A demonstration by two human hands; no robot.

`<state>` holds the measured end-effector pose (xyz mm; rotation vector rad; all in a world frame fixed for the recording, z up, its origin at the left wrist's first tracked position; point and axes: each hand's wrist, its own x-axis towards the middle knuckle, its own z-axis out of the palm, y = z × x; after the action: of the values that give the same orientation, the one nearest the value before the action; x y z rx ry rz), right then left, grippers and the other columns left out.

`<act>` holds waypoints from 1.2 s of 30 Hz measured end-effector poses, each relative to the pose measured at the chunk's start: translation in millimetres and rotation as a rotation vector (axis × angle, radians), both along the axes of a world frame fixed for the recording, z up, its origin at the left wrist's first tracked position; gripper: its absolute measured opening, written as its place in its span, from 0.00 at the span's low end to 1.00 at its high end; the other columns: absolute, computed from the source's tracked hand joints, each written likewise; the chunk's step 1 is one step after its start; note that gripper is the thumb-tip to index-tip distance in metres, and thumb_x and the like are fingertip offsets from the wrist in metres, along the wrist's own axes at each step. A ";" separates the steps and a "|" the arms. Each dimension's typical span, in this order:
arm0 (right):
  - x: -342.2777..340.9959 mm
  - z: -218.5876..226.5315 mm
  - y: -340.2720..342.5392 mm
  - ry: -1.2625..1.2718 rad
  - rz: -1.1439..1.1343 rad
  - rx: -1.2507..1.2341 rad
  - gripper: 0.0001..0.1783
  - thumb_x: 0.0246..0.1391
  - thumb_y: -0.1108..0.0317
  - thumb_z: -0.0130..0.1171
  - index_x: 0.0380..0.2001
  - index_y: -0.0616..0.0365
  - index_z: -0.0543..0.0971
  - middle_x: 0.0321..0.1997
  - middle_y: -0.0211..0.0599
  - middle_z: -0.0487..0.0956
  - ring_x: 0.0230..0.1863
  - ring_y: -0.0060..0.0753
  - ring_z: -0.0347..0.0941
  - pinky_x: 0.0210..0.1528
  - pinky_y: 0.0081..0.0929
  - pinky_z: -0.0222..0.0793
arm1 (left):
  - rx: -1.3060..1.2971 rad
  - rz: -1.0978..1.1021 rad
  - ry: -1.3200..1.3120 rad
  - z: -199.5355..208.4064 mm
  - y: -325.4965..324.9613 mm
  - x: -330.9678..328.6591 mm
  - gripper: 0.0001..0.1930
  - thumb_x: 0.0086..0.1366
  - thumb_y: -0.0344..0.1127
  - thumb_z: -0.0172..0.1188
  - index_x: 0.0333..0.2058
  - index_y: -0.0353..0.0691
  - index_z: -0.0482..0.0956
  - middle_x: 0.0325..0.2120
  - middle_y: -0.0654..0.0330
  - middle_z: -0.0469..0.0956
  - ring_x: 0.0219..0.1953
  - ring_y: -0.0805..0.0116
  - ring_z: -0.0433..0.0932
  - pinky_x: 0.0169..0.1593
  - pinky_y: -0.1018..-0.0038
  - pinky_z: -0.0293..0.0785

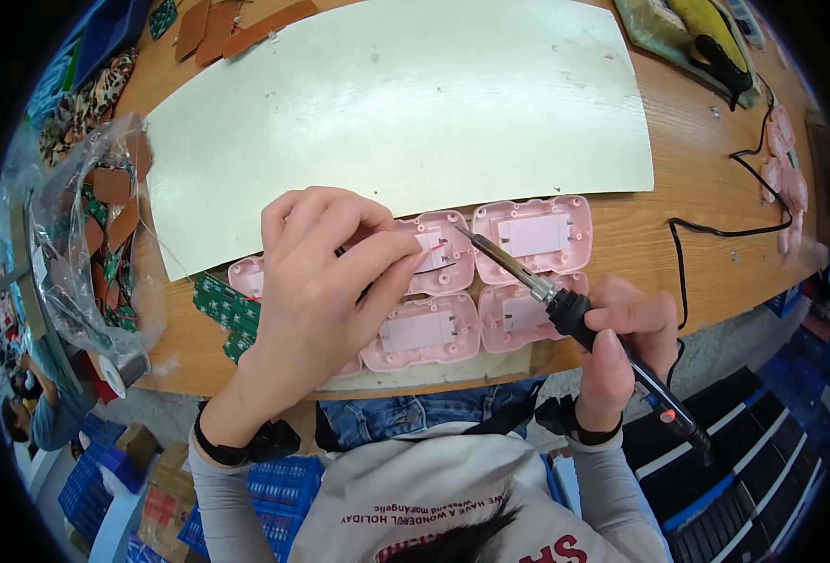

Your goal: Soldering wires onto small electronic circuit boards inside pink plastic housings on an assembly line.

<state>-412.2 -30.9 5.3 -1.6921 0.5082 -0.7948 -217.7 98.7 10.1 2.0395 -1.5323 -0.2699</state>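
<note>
My right hand (629, 338) grips a soldering iron (570, 314) with a black handle. Its metal tip points up and left, close to the edge of a pink plastic shell (457, 228). Over that shell, my left hand (326, 267) is closed in a pinch. A short red wire (437, 247) comes out at its fingertips, and a black wire (438, 268) lies just below; their other ends are hidden by the hand. More pink shells, each with a pale rectangle inside, lie around it: one at the right (532, 239), one in front (422, 331).
Green circuit boards (223, 305) lie left of my hand, near a solder spool (124, 371) and a plastic bag (87, 216) of boards. A white sheet (396, 103) covers the table's middle. The iron's black cord (715, 228) curves right. Pink parts (785, 183) lie far right.
</note>
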 end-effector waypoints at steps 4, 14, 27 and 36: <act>3.7 -0.2 -1.8 -0.006 0.002 -0.044 0.08 0.40 0.71 0.54 0.25 0.64 0.72 0.18 0.39 0.71 0.17 0.26 0.62 0.19 0.21 0.56 | -0.001 0.010 0.013 -1.3 -0.1 0.4 0.05 0.45 0.28 0.62 0.23 0.42 0.76 0.24 0.66 0.70 0.32 0.69 0.69 0.43 0.69 0.57; 6.9 0.6 -4.0 0.006 0.049 -0.042 0.07 0.39 0.72 0.54 0.23 0.64 0.71 0.17 0.40 0.71 0.15 0.26 0.62 0.18 0.21 0.57 | 0.020 0.012 0.033 -0.3 -0.9 1.7 0.06 0.43 0.27 0.63 0.23 0.39 0.77 0.23 0.64 0.71 0.32 0.67 0.69 0.42 0.72 0.58; 10.3 1.1 -3.1 -0.022 0.066 -0.048 0.07 0.39 0.71 0.54 0.22 0.64 0.71 0.16 0.42 0.71 0.14 0.27 0.62 0.17 0.22 0.56 | 0.032 0.000 0.054 0.0 -2.6 3.5 0.04 0.45 0.28 0.62 0.23 0.41 0.76 0.22 0.66 0.70 0.30 0.69 0.68 0.42 0.70 0.58; 11.9 1.8 -2.4 -0.027 0.074 -0.098 0.07 0.38 0.72 0.54 0.22 0.64 0.70 0.15 0.40 0.71 0.13 0.27 0.62 0.16 0.23 0.56 | 0.082 -0.016 0.047 4.5 -4.2 6.1 0.05 0.43 0.27 0.63 0.22 0.39 0.77 0.22 0.63 0.71 0.31 0.67 0.69 0.42 0.73 0.59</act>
<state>-400.4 -33.4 7.1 -1.7778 0.3916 -0.7984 -211.6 94.6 14.6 2.0692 -1.5324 -0.3903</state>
